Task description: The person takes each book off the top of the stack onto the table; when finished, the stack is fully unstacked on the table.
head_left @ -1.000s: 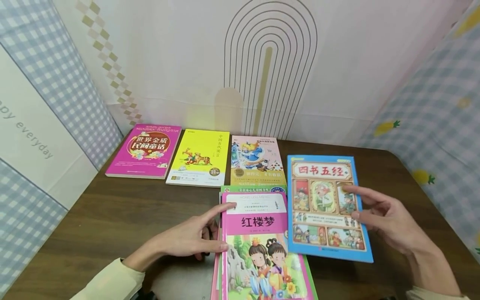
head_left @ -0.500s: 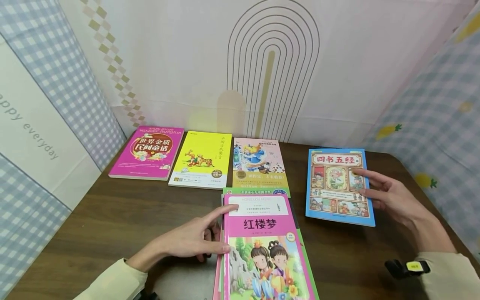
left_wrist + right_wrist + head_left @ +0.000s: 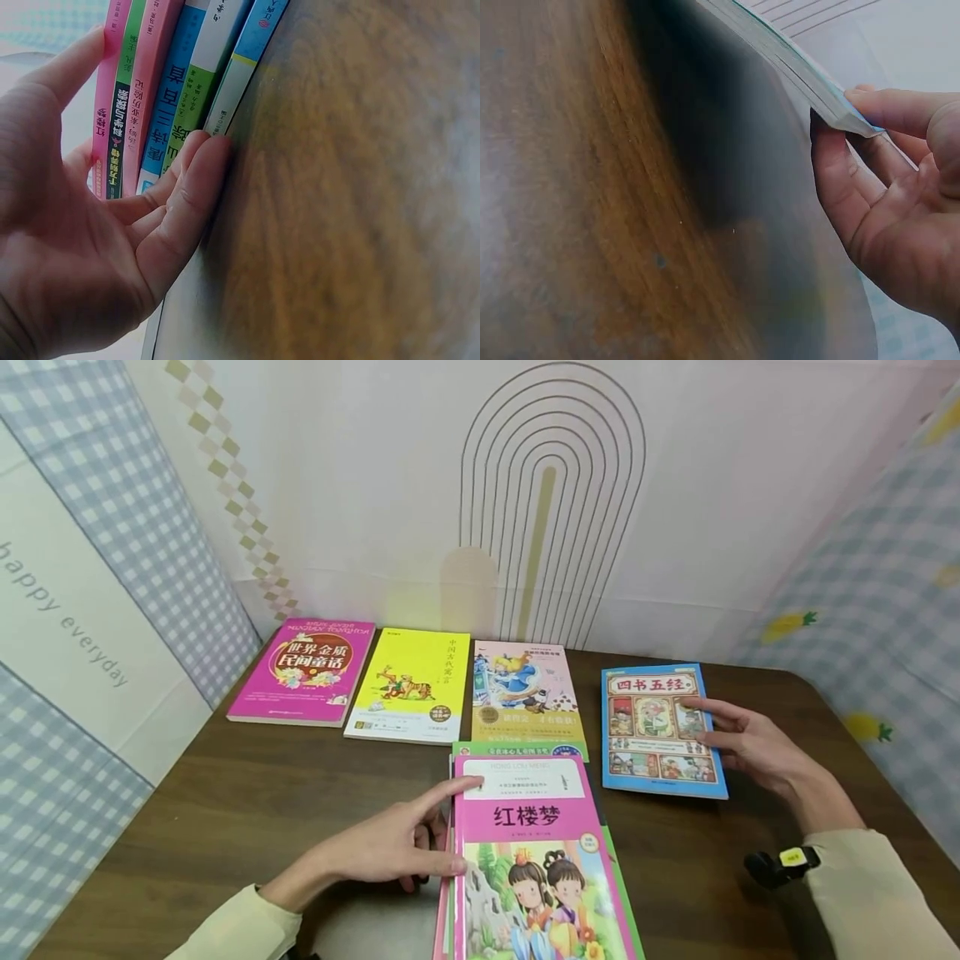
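In the head view, the blue book titled 四书五经 (image 3: 654, 727) no longer overlaps the right edge of the stack of books (image 3: 536, 814), as it did a second ago. It is now just right of the pale pink book (image 3: 519, 681), the gap narrower than half a second ago. The right grip (image 3: 757, 747) pinches its right edge, two fingertips on the cover. That forearm comes in from the lower right, bent inward at the wrist. The left grip (image 3: 393, 843) is unchanged on the left edge of the stack, thumb and index finger spread apart on the pink 红楼梦 cover, forearm rising from the lower left.

In the left wrist view, the left grip is clamped across the spines, one digit at the pink top book and the lower fingers curled up against the bottom ones.

In the right wrist view, the right grip is closed on a corner of the blue book, one digit above and others beneath, lifting that corner off the worktop (image 3: 592, 225); whether the far edge touches, I cannot tell.
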`<state>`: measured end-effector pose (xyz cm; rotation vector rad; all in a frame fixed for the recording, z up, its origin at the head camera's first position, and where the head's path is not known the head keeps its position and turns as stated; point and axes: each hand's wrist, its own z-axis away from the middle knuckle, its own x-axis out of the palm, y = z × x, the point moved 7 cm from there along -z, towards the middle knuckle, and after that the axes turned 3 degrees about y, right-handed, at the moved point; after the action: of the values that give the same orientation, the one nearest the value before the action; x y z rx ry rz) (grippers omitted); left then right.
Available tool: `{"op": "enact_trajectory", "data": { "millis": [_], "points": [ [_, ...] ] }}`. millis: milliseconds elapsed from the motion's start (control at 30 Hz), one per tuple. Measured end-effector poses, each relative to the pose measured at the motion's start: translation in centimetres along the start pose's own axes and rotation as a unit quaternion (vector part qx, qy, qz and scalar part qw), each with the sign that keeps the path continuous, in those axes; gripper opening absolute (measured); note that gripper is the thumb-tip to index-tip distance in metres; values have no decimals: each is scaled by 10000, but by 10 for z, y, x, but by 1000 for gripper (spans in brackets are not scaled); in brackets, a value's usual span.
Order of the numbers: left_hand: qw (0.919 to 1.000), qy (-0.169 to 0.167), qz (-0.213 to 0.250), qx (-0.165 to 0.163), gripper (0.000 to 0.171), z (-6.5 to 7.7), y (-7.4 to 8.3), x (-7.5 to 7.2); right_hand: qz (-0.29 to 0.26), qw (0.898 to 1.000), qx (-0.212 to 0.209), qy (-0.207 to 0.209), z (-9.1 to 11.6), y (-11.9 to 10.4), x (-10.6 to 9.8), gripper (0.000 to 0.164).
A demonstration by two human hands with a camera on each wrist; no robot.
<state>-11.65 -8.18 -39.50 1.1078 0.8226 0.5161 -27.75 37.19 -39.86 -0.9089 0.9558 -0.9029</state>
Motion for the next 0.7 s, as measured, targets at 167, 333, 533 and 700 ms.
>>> {"op": "enact_trajectory", "data": {
  "millis": [167, 333, 533, 700],
  "points": [
    [10000, 23, -10, -38, 85, 0, 0, -1, 564, 9981, 243, -4, -15, 7, 3, 69],
    [10000, 33, 24, -21, 86, 1, 0, 0, 990, 9947, 264, -33, -25, 5, 8, 69],
    [10000, 63, 6, 7, 88, 1, 0, -1, 1257, 9919, 168, 9, -36, -5, 16, 67],
    [9999, 81, -98, 49, 89, 1, -2, 1, 1279, 9916, 139, 158, -42, -7, 20, 65]
  ]
}}
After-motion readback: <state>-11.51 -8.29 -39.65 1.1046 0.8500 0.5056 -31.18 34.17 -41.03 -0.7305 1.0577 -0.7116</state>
